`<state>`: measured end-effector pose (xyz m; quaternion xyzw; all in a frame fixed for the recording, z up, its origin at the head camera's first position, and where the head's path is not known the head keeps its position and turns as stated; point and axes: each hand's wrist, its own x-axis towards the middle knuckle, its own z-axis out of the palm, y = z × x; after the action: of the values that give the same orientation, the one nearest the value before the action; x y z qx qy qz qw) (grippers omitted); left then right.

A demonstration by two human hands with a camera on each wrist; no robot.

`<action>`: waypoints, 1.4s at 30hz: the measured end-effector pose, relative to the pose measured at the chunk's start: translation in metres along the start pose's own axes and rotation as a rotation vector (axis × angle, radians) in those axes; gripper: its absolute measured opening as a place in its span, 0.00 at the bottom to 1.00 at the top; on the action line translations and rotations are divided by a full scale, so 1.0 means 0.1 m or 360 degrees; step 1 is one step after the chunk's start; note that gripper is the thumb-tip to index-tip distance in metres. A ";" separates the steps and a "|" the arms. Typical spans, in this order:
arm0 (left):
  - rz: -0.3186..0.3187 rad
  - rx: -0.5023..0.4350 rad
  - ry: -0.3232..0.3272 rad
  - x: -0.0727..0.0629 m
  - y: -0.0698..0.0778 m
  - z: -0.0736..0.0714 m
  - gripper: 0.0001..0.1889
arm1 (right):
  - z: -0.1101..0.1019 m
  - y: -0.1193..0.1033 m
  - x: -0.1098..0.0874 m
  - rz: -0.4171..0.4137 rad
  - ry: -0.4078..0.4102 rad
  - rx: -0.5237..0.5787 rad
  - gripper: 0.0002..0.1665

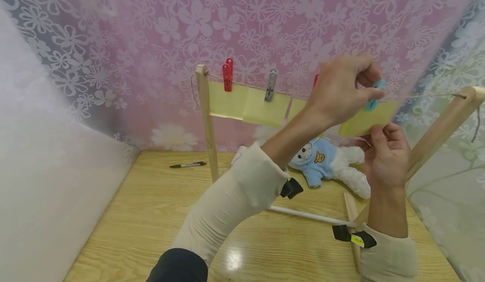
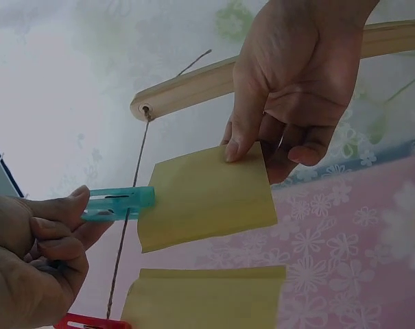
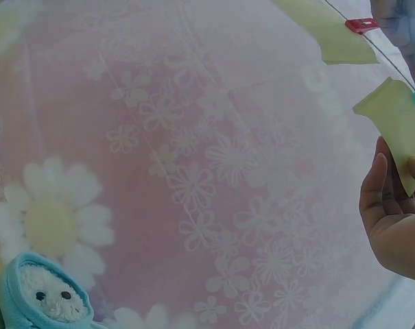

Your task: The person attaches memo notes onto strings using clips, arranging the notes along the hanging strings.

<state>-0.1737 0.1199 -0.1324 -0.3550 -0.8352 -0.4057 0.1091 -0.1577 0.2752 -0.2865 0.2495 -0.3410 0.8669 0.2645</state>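
Observation:
A teal clothespin (image 1: 373, 104) is pinched between the thumb and fingers of my left hand (image 1: 335, 90). Its jaws bite the top edge of a yellow paper sheet (image 1: 365, 124) at the string (image 2: 120, 264), as the left wrist view shows. Below, my right hand (image 1: 388, 158) pinches the sheet's lower edge between thumb and fingers. Further left along the string hang more yellow sheets (image 1: 267, 111), with a red clothespin (image 1: 227, 75) and a grey clothespin (image 1: 270, 85) above them. Another red clothespin (image 2: 90, 322) is mostly hidden behind my left hand in the head view.
Two wooden posts, left (image 1: 208, 126) and right (image 1: 439, 134), carry the string. A white rod (image 1: 314, 215) with black tape (image 1: 291, 188) runs low between them. Behind lies a white plush toy (image 1: 322, 160) in a blue hoodie. A pen (image 1: 187, 164) rests on the wooden table (image 1: 151, 223).

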 end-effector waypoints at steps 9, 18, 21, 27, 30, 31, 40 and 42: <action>-0.0079 0.0009 -0.0064 0.00 -0.01 0.02 0.13 | 0.00 0.02 -0.02 0.0019 -0.0052 0.0041 0.12; -0.0162 0.0020 -0.0094 0.02 0.01 0.05 0.19 | -0.01 0.02 -0.04 -0.0007 -0.0077 0.0022 0.13; -0.0163 0.0080 -0.0100 0.03 0.01 0.06 0.20 | -0.01 0.01 -0.04 -0.0007 -0.0084 0.0036 0.12; -0.0169 0.0178 -0.0116 0.04 0.04 0.08 0.18 | 0.00 -0.01 -0.05 -0.0003 -0.0089 0.0033 0.12; -0.0159 0.0247 -0.0113 0.04 0.05 0.08 0.21 | 0.00 -0.01 -0.05 0.0003 -0.0104 0.0042 0.11; -0.0156 0.0260 -0.0108 0.04 0.06 0.08 0.24 | 0.00 -0.01 -0.05 0.0006 -0.0114 0.0047 0.11; 0.0104 0.0256 -0.0038 -0.12 0.07 0.02 0.29 | -0.01 0.00 -0.03 0.0019 -0.0180 0.0057 0.13; 0.0218 0.0244 -0.0013 -0.20 0.05 -0.02 0.28 | -0.04 0.00 -0.03 0.0028 -0.0213 0.0069 0.13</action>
<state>-0.1562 0.1108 -0.1377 -0.4035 -0.8379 -0.3308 0.1600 -0.1566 0.2770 -0.2906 0.3094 -0.3414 0.8577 0.2281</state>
